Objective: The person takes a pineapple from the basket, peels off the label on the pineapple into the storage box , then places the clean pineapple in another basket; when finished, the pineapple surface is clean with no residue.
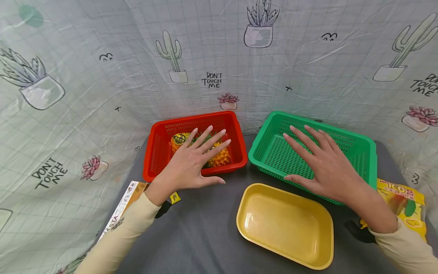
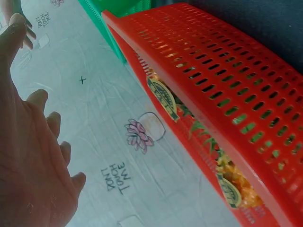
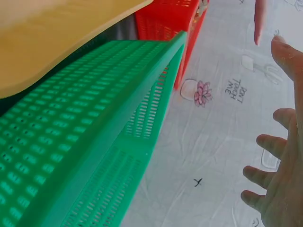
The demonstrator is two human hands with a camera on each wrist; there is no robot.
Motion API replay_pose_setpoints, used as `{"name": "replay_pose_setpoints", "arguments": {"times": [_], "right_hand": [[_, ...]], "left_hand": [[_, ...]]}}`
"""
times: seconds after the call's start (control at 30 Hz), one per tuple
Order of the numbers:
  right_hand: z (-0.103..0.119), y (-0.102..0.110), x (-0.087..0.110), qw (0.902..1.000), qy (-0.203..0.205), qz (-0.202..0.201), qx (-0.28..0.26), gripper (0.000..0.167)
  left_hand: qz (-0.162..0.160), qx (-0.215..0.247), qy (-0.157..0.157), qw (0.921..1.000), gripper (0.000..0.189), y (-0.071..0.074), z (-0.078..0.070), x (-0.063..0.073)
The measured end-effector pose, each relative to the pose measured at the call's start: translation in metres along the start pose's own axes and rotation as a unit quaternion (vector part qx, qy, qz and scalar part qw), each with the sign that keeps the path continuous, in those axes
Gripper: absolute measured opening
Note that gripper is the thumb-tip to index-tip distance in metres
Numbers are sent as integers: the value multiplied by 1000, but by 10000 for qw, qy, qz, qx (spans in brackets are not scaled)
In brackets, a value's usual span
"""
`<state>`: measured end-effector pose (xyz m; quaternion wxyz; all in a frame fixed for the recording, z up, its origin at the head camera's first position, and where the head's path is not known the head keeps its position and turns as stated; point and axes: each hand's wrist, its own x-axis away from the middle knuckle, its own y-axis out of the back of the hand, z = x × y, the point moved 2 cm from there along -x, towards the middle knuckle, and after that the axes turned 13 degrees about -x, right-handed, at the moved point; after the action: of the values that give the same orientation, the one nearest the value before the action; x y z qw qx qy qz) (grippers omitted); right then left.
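In the head view my left hand is spread flat above the red basket, fingers straight and holding nothing. Inside that basket lie pineapples with green leaves and dark round labels, partly hidden by the hand. My right hand, also with spread fingers and no object, hovers over the green basket, whose visible floor is bare. Both wrist views show the hands raised above the basket rims, the left hand beside the red one and the right hand beside the green one.
A yellow tub stands in front of the green basket. At right lies a yellow snack bag, partly behind the right forearm. A box and a small yellow packet lie near the left forearm. A printed curtain hangs behind.
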<state>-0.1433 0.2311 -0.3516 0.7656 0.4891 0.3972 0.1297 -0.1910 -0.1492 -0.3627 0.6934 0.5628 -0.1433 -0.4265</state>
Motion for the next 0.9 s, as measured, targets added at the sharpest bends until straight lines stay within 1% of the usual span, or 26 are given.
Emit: {"name": "replay_pose_setpoints", "arguments": {"times": [0.23,0.5,0.77,0.9], "right_hand": [[4,-4,-5,9999,-29,41,-105,96],[8,-10,-12,9996,-39,110,-243,95],[13,-18,-20,9993,38,101,-361,94],[14,-24,-24,9991,33,156,-395,95]], "left_hand": [[79,18,385,9992,107,-3,11,17],[215,130,614,9978,104,-13,18,37],[323,339,948,9944,103,-21,24,62],[368,424,1167,9916,102,-24,29,74]]}}
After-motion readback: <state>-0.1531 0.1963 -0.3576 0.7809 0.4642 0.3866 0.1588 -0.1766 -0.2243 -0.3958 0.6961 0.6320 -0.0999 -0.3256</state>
